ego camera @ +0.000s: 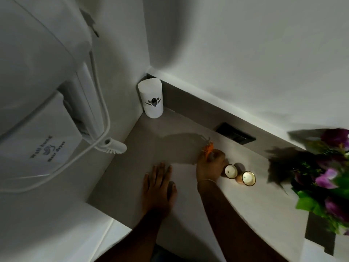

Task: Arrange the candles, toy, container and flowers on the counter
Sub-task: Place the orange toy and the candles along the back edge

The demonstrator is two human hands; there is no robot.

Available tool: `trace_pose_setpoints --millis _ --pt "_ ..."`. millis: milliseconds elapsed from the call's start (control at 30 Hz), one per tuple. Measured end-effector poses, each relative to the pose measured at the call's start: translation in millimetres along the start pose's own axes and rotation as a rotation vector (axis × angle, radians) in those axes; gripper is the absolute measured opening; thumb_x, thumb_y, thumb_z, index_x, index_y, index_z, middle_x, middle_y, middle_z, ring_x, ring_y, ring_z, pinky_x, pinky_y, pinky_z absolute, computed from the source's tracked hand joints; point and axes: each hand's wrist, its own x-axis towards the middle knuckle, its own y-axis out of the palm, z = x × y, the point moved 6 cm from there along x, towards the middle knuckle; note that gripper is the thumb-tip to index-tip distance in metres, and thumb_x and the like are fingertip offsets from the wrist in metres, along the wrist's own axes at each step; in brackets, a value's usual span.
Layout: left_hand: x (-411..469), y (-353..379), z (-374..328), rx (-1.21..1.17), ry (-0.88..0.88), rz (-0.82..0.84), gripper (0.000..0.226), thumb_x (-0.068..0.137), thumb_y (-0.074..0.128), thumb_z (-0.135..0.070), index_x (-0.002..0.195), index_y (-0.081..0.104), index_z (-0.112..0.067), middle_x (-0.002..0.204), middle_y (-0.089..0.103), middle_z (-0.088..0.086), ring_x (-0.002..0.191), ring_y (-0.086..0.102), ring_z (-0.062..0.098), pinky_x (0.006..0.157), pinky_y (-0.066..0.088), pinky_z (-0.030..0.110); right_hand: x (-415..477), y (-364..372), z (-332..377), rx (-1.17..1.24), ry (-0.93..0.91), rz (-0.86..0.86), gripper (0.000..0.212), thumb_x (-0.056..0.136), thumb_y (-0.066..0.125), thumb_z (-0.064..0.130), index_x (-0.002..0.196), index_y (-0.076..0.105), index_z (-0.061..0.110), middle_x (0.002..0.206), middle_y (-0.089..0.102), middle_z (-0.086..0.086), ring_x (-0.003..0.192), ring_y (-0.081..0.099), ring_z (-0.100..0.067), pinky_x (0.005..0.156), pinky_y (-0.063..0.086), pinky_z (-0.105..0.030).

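1. The left hand (158,184) lies flat on the grey counter (151,148), palm down, fingers straight and slightly spread, holding nothing.
2. The right hand (210,167) is further back on the counter, its fingers curled closed around a small orange toy (207,147).
3. Only the toy's upper end shows, sticking out past the fingertips toward the back wall; the rest is hidden in the grip. The light is dim, so its shape is hard to make out, though a thin pale part seems to rise from its top.
4. I cannot tell whether the toy touches the counter or is held just above it.
5. Two small candles sit just right of the right hand: the nearer candle (230,171) is just beside the hand's knuckles, perhaps touching, and the second candle (248,178) stands close beside the first.
6. A white cylindrical container (151,98) with a dark emblem stands upright in the far corner of the counter, well apart from both hands.
7. Purple flowers (328,178) with green leaves fill the right edge of the view, blurred, to the right of the candles.
8. A white wall-hung hair dryer (47,129) with its cord is mounted on the left wall, and a dark socket plate (235,133) is set in the backsplash behind the right hand.
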Motion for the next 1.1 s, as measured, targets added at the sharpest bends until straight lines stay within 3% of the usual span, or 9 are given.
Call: trace_pose_setpoints --millis 100,200,333,533,767,867,967,1033,1100 --pt "-1 -1 0 -0.012 0.011 -0.018 0.073 0.104 0.048 -0.045 0.171 0.022 -0.032 0.181 0.019 0.0 0.167 0.017 0.025 0.134 0.013 0.055 1 12 -8 0.208 0.167 0.074 0.017 0.094 0.07 0.009 0.1 0.055 0.016 0.075 0.074 0.001 0.077 0.077 -0.018 0.07 0.063 -0.029" --pt "0 -2 0 -0.01 0.015 -0.019 0.073 0.105 0.05 -0.045 0.171 0.023 -0.032 0.181 0.019 0.001 0.167 0.017 0.027 0.134 0.013 0.055 -2 34 -1 0.251 0.233 0.189 0.017 0.097 0.068 0.017 0.091 0.052 0.015 0.041 0.065 0.003 0.035 0.062 -0.005 0.045 0.052 -0.022" --pt "1 1 1 -0.024 0.02 -0.017 0.074 0.105 0.048 -0.047 0.172 0.017 -0.034 0.183 0.012 0.0 0.169 0.007 0.024 0.135 0.012 0.055 -1 68 18 0.182 0.2 0.347 0.025 0.088 0.076 0.013 0.105 0.069 -0.004 0.051 0.071 0.003 0.046 0.068 -0.001 0.042 0.047 -0.01" --pt "3 3 4 -0.033 0.015 -0.014 0.074 0.106 0.046 -0.047 0.172 0.015 -0.035 0.183 0.006 -0.003 0.169 0.0 0.022 0.135 0.011 0.054 2 110 48 0.197 0.186 0.478 0.03 0.085 0.08 0.005 0.112 0.07 -0.004 0.092 0.08 -0.023 0.089 0.08 -0.039 0.081 0.068 -0.047" --pt "2 1 3 -0.051 -0.003 0.004 0.072 0.106 0.046 -0.047 0.171 0.019 -0.035 0.183 0.008 -0.002 0.169 -0.002 0.021 0.135 0.008 0.054 18 130 64 0.252 0.17 0.532 0.015 0.089 0.076 -0.004 0.099 0.066 0.0 0.048 0.068 -0.001 0.04 0.064 -0.016 0.039 0.055 -0.027" --pt "1 -2 3 -0.043 -0.008 0.011 0.072 0.105 0.044 -0.048 0.171 0.019 -0.035 0.183 0.009 -0.002 0.169 -0.001 0.021 0.135 0.006 0.053 21 133 68 0.262 0.165 0.551 0.008 0.091 0.073 -0.005 0.094 0.066 -0.005 0.054 0.068 -0.011 0.043 0.064 -0.024 0.044 0.06 -0.036" --pt "3 -3 2 -0.034 -0.013 0.022 0.072 0.106 0.042 -0.049 0.171 0.017 -0.036 0.183 0.007 -0.002 0.169 -0.002 0.021 0.135 0.004 0.051 20 132 69 0.27 0.149 0.549 0.02 0.091 0.073 -0.001 0.077 0.063 0.008 0.047 0.067 -0.004 0.037 0.063 -0.017 0.043 0.058 -0.032" --pt "2 -1 3 -0.03 -0.024 0.035 0.073 0.105 0.042 -0.049 0.172 0.014 -0.037 0.183 0.005 -0.003 0.169 -0.003 0.02 0.135 0.002 0.051 18 129 64 0.313 0.168 0.535 0.012 0.091 0.077 0.007 0.088 0.065 0.005 0.066 0.073 -0.011 0.05 0.068 -0.021 0.054 0.063 -0.036" --pt "1 0 4 -0.028 -0.024 0.042 0.075 0.105 0.043 -0.049 0.172 0.012 -0.038 0.184 0.003 -0.004 0.169 -0.004 0.019 0.135 0.002 0.051 16 121 48 0.278 0.16 0.475 0.027 0.089 0.082 0.019 0.105 0.067 0.004 0.088 0.074 -0.012 0.07 0.07 -0.02 0.066 0.065 -0.037"
